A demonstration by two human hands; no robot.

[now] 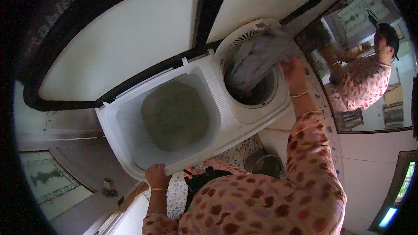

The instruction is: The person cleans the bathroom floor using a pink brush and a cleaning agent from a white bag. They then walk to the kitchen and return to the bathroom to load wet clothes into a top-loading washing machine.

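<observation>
Your left hand point(156, 176) grips the washing machine point(226, 113) rim; your right hand point(292, 70) holds grey cloth point(259, 58) over the spinner tub point(257, 93).
</observation>
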